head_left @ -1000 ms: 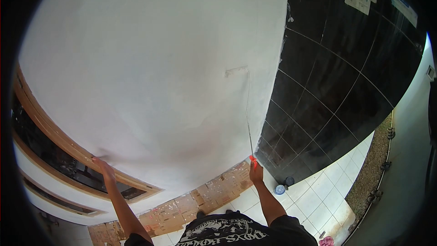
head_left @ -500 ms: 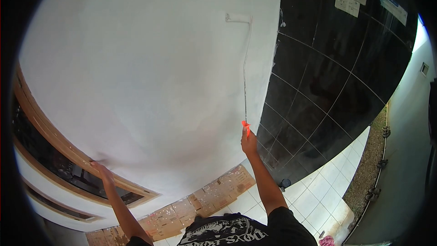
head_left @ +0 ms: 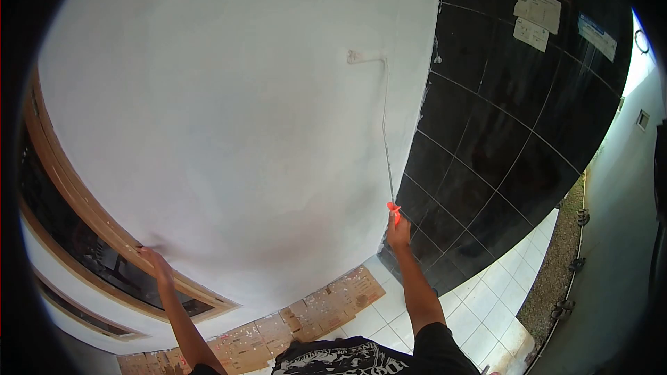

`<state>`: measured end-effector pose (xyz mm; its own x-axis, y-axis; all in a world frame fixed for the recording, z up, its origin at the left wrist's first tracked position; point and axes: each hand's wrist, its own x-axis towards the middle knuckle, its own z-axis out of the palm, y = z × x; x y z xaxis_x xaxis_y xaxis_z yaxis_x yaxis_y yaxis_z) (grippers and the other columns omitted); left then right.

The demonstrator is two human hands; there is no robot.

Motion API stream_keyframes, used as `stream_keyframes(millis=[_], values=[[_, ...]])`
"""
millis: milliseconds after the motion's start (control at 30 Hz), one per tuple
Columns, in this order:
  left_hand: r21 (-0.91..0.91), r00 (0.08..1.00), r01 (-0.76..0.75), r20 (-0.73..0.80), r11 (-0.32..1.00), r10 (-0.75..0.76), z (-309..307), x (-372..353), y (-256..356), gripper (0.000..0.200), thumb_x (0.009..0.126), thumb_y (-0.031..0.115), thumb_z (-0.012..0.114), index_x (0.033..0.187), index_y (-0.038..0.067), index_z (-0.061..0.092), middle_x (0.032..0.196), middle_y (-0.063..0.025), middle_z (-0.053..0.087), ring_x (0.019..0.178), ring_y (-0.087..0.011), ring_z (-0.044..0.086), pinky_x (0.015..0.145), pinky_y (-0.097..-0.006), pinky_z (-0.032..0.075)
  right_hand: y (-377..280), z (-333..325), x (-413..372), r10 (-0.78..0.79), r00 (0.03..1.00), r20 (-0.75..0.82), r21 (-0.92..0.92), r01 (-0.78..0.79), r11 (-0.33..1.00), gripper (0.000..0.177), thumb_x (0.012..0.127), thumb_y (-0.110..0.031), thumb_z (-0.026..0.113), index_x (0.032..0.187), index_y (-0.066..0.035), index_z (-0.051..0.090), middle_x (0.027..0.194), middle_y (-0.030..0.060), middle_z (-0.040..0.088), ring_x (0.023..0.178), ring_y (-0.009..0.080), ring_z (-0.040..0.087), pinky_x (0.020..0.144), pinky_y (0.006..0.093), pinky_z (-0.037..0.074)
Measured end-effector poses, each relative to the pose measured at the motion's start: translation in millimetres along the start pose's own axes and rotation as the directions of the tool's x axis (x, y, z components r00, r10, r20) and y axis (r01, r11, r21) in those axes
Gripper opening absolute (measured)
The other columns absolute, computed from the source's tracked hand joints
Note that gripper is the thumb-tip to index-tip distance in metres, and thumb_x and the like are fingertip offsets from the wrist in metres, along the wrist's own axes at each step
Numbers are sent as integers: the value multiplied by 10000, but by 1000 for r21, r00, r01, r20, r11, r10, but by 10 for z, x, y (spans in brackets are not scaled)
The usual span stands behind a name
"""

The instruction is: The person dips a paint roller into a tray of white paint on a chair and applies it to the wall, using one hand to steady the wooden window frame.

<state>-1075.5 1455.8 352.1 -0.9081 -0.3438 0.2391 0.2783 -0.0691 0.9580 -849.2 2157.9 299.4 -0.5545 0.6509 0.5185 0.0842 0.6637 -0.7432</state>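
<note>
My right hand (head_left: 399,233) is closed around the orange handle of a paint roller (head_left: 386,132). Its long, thin metal rod runs up the white wall (head_left: 243,132), and the pale roller head (head_left: 367,57) lies against the wall near the dark tiles. On the left, my left hand (head_left: 158,262) is at the wooden window frame (head_left: 111,229), its fingers bent over the frame's edge beside the wall. The fingertips are small and partly hidden.
Black tiles (head_left: 486,132) with papers (head_left: 538,10) stuck on them border the wall on the right. Paint-spotted cardboard (head_left: 306,309) lies along the wall's foot over white floor tiles (head_left: 479,305). A pipe (head_left: 577,236) runs along the gravel strip at far right.
My right hand and the roller have shifted slightly down and right in view; the rod tilts more. The view itself has shifted too. My left hand stays at the window frame.
</note>
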Motion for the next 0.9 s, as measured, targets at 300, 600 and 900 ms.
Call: stream_keyframes(millis=[300, 600, 900], values=[[161, 988, -132, -64, 978, 143, 75, -143, 53, 971, 942, 733, 274, 1543, 93, -139, 1624, -132, -143, 1500, -272, -65, 1201, -403, -13, -1792, -282, 1407, 117, 992, -45, 85, -113, 990, 692, 993, -610, 364, 612, -35, 416, 495, 92, 493, 449, 215, 542, 468, 378, 460], [753, 806, -169, -265, 635, 529, 111, -106, 229, 819, 974, 484, 461, 1529, -26, 140, 1576, -273, 156, 1458, -387, 193, 1194, -473, 168, -752, 595, -520, -5, 984, -179, 143, 31, 989, 598, 1005, -530, 430, 773, -3, 591, 482, 48, 496, 427, 145, 551, 414, 329, 433], [565, 775, -403, -206, 720, 597, 106, -120, 718, 1052, 865, 684, 512, 1530, -20, 101, 1589, -271, 37, 1451, -439, 166, 1174, -525, 226, -1851, 75, 529, 344, 939, 20, 272, -336, 902, 660, 972, -618, 421, 610, -67, 430, 483, 31, 468, 394, 147, 507, 388, 319, 425]])
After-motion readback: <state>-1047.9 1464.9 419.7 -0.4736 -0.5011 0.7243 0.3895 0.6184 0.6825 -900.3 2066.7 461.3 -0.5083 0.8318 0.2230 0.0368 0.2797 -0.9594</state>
